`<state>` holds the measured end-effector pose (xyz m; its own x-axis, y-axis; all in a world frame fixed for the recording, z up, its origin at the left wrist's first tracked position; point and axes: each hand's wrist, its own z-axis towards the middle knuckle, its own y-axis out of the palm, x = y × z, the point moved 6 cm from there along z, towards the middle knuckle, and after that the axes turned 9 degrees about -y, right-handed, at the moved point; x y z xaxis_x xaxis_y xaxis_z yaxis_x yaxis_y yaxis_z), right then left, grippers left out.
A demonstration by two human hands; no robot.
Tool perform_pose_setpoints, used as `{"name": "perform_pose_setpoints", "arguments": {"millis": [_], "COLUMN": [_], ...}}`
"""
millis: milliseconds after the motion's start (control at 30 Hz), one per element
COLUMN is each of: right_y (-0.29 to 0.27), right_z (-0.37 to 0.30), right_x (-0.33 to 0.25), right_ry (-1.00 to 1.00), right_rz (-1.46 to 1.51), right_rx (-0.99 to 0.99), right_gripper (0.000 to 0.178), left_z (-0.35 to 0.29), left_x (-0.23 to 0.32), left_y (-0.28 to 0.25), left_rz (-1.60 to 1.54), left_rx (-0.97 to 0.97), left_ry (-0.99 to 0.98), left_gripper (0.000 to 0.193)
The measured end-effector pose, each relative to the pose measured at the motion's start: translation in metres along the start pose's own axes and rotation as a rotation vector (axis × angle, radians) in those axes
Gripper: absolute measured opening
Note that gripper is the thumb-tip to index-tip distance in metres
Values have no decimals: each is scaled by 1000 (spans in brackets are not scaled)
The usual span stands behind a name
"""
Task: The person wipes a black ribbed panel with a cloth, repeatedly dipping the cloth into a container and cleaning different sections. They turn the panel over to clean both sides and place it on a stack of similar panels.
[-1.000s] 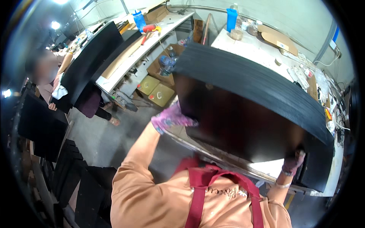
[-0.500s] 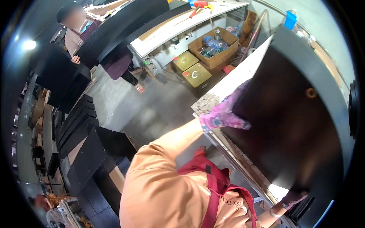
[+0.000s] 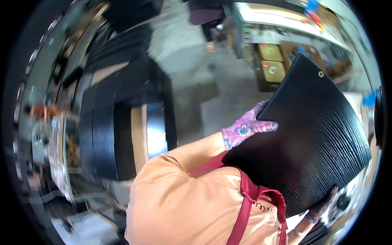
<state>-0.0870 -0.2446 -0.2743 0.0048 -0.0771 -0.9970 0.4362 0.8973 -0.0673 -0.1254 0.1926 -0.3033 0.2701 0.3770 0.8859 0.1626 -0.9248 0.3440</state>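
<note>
Between my hands is a large black panel (image 3: 302, 139) with a ribbed, glossy face, tilted up in front of my chest. A small round metal fitting (image 3: 321, 74) sits near its far corner. My left hand (image 3: 248, 127), in a purple floral glove, grips the panel's left edge with the thumb over the face and the other fingers mostly hidden behind. At the lower right edge my right hand (image 3: 323, 207), gloved too, is closed on the panel; part of it is out of sight behind the board.
To my left stand stacked black panels (image 3: 98, 134). Yellow-topped cans (image 3: 272, 71) and a cardboard box (image 3: 304, 51) are under or beside a white workbench (image 3: 265, 15). A person (image 3: 206, 14) is at the far side. Another bench partly shows behind my panel.
My view has turned left. The panel has come away from the bench edge and nearer my body, its ribbed face now catching light. Both hands keep hold of it.
</note>
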Motion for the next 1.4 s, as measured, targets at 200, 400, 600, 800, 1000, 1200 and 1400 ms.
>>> {"name": "perform_pose_setpoints", "arguments": {"millis": [200, 400, 600, 800, 1000, 1200, 1400], "right_y": [143, 215, 270, 325, 390, 477, 555], "right_z": [28, -17, -126, -248, -351, -467, -540], "right_x": [-76, -118, -136, -112, -66, 2, 49], "right_ry": [211, 209, 341, 604, 799, 985, 1016], "right_rz": [-128, 12, 65, 15, -321, -531, -800], "right_rx": [-656, -1116, -1356, -1534, -1726, -1970, -2147], "right_gripper": [77, 68, 49, 39, 35, 30, 29], "left_z": [-109, -241, -342, -407, -440, -453, -425], "left_x": [14, -19, -17, -67, -114, -128, -167], "left_y": [0, 1, 4, -45, -91, -138, -167], "left_rz": [-237, -315, -468, -597, -855, -1163, -1426], "left_rx": [487, 929, 1074, 1141, 1246, 1330, 1574], "left_ry": [50, 170, 165, 353, 234, 223, 184], "left_gripper": [69, 76, 80, 67, 50, 36, 39]}}
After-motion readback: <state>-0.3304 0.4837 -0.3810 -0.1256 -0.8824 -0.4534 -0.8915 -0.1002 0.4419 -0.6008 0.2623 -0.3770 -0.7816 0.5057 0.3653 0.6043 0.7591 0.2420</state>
